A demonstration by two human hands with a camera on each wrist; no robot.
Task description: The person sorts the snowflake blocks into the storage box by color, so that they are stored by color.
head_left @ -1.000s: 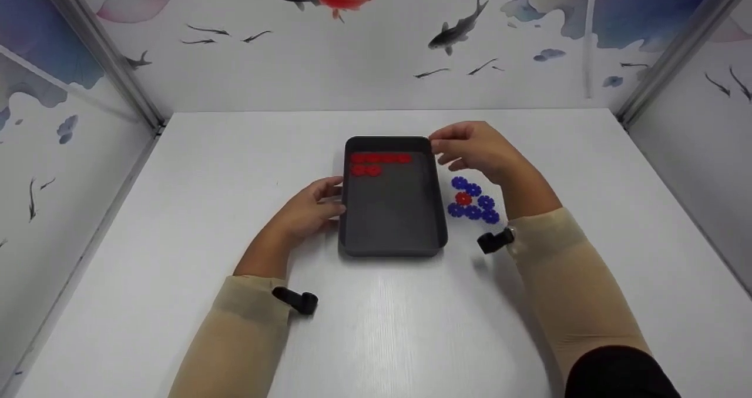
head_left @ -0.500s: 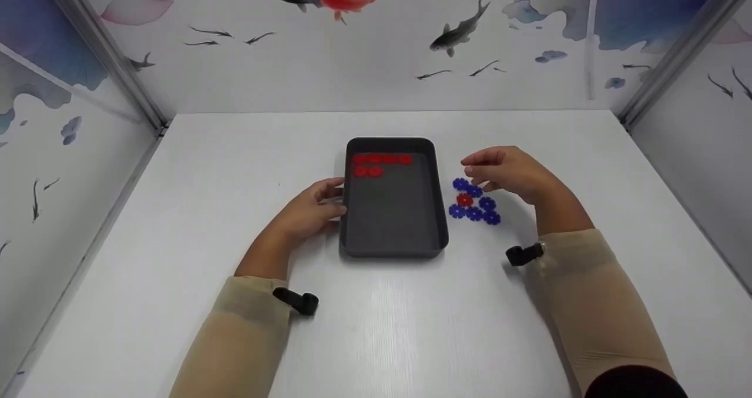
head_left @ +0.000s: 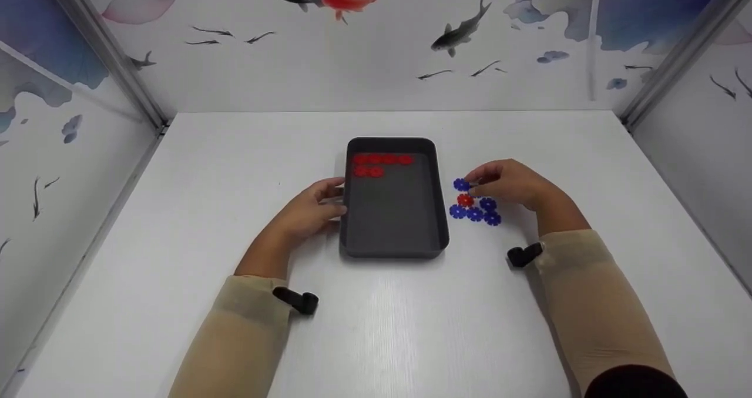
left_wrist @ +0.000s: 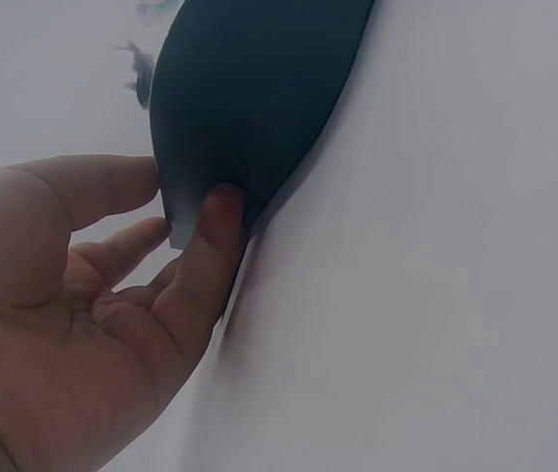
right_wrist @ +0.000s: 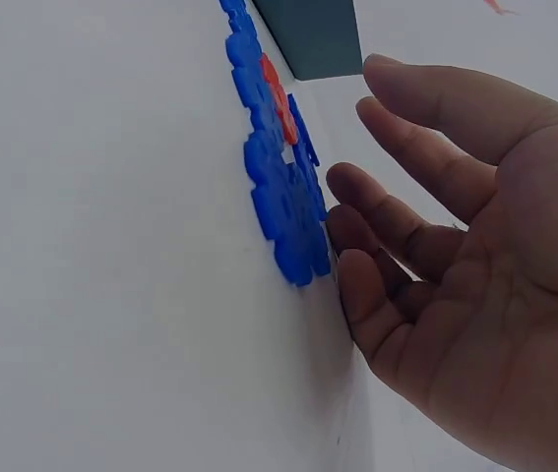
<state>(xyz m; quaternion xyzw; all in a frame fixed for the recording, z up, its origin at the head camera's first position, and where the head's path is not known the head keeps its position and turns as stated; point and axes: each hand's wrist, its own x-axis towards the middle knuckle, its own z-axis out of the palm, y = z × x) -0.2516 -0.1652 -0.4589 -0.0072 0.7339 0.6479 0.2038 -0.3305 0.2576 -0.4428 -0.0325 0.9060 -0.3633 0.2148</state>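
Observation:
A dark grey rectangular tray (head_left: 393, 253) sits mid-table with red flower-shaped plastic discs (head_left: 376, 160) in one full row and a shorter second row at its far end. My left hand (head_left: 308, 210) rests its fingertips on the tray's left wall; the left wrist view has the fingers (left_wrist: 215, 221) against that dark side. To the right of the tray lies a loose cluster of blue flower-shaped discs (head_left: 474, 214) with one red disc (head_left: 465, 200) among them. My right hand (head_left: 508, 183) hovers over the cluster's far side, thumb and fingers apart, partly hiding a blue disc.
The white table (head_left: 376, 327) is enclosed by printed panels with fish drawings (head_left: 458, 33) at the back and sides. Black camera mounts (head_left: 296, 301) stick out from both wrists above the sleeves.
My right hand has left the tray's far right corner, moved right and then lowered toward the blue discs. The left hand stays at the tray's side, and the discs lie as before.

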